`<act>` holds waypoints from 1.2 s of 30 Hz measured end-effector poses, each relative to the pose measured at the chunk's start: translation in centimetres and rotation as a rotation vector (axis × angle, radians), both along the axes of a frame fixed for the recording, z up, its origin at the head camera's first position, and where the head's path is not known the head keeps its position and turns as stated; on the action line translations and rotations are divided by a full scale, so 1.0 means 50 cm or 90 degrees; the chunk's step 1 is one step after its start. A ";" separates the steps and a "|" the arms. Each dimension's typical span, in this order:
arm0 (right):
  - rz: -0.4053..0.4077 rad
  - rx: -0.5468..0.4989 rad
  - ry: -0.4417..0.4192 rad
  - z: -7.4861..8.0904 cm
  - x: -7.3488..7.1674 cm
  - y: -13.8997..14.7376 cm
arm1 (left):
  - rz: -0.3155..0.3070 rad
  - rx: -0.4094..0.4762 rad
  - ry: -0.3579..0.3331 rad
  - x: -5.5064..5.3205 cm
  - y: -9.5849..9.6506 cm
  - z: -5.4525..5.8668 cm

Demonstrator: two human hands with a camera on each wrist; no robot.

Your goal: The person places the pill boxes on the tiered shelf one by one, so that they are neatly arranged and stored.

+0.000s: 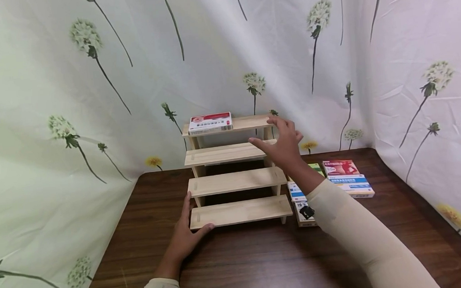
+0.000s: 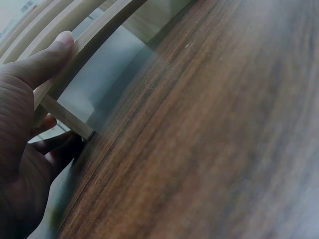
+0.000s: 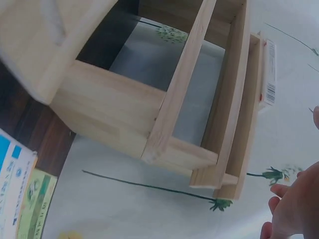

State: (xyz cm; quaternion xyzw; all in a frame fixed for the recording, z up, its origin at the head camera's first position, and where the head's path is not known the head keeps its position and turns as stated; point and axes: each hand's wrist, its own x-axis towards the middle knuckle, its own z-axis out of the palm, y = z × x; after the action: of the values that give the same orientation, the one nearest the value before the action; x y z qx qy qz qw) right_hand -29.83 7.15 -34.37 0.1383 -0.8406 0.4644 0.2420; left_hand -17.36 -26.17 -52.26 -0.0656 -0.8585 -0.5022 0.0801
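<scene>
A stepped wooden display rack [image 1: 240, 211] with several tiers stands on the dark table. At its lower left corner, my left hand [image 1: 185, 239] grips the bottom tier. In the left wrist view the thumb [image 2: 62, 42] lies over the front board, with the other fingers at the end and partly hidden. A red and white medicine box [image 1: 210, 123] lies on the left of the top tier. My right hand [image 1: 283, 143] hovers around the right end of the upper tiers, thumb and fingers spread and holding nothing. The right wrist view shows the rack's side [image 3: 114, 114] beside that hand.
Right of the rack lie several medicine boxes: a red one [image 1: 340, 167], a blue and white one [image 1: 352, 185], and others partly under the right forearm, including a white box [image 1: 303, 216]. A flower-printed cloth [image 1: 208, 39] hangs behind the brown table [image 1: 245, 262].
</scene>
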 end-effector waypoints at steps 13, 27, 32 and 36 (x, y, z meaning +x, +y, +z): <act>-0.003 -0.022 -0.005 -0.034 0.046 0.097 | -0.004 0.002 -0.005 0.001 0.004 0.003; -0.024 0.003 -0.022 -0.078 0.075 0.189 | -0.002 0.011 -0.015 0.001 0.008 0.005; -0.045 -0.012 -0.053 -0.090 0.082 0.222 | -0.002 0.013 -0.012 0.000 0.008 0.006; -0.039 -0.017 -0.082 -0.101 0.083 0.251 | 0.000 0.008 -0.010 0.000 0.006 0.004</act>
State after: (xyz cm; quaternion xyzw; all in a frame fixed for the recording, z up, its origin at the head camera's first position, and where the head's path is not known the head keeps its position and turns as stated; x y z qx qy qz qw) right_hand -25.70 19.71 -39.40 0.0790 -0.8520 0.4760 0.2030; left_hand -17.34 -25.86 -52.07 -0.0608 -0.8558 -0.5084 0.0738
